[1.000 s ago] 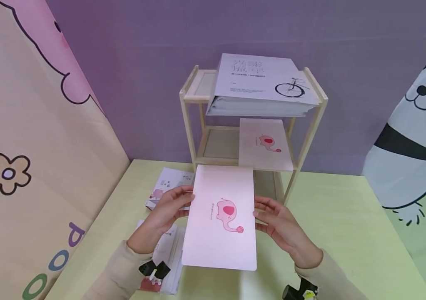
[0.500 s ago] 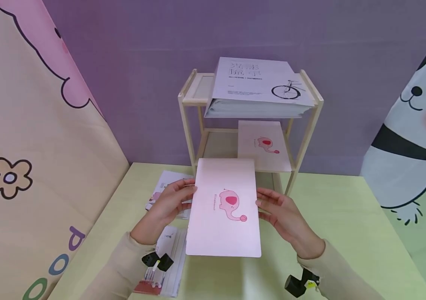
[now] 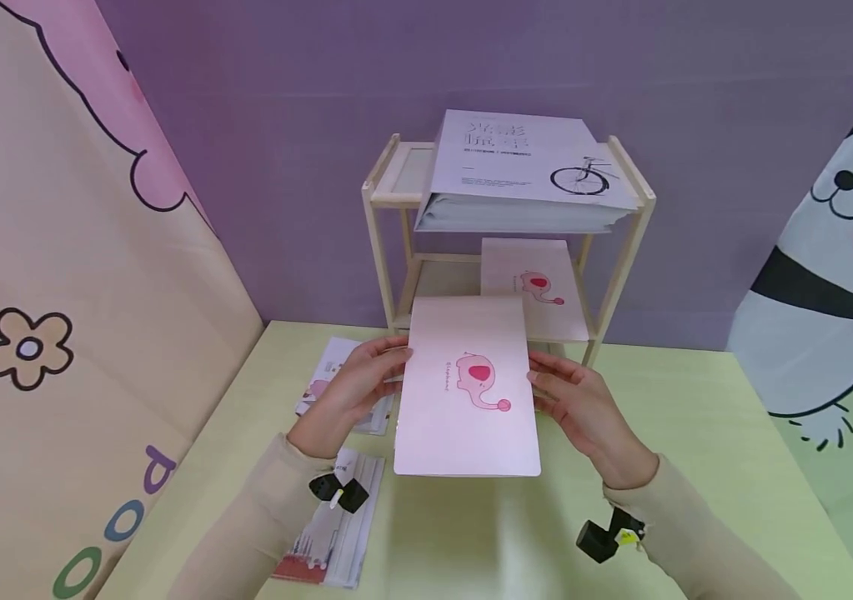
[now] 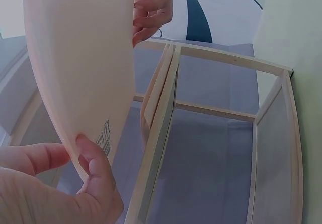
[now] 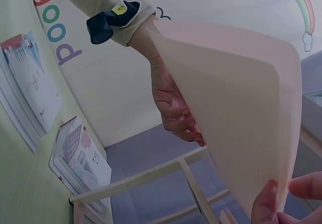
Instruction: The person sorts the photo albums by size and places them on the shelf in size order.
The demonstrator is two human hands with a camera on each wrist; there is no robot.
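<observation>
A thin pale pink notebook (image 3: 467,433) with a red-pink elephant on its cover is held up above the table, between both hands. My left hand (image 3: 354,387) pinches its left edge between thumb and fingers; in the left wrist view, the thumb (image 4: 93,156) lies near a barcode on the underside. On the opposite edge, my right hand (image 3: 584,408) pinches it too. Behind it, a matching elephant notebook (image 3: 501,265) lies on the middle shelf of a small wooden rack (image 3: 377,258), at the right side. The held notebook overlaps that shelf's front in the head view.
A thick white book (image 3: 516,167) with a bicycle on its cover lies on the rack's top shelf. On the table (image 3: 711,467), left of the rack, are a boxy book (image 3: 332,358) and, nearer, another thick book (image 3: 354,542). A purple backdrop (image 3: 306,167) stands behind.
Both hands have carried the notebook forward and slightly right toward the rack. It now covers the lower part of the shelved notebook in the head view. The books and rack stay in place.
</observation>
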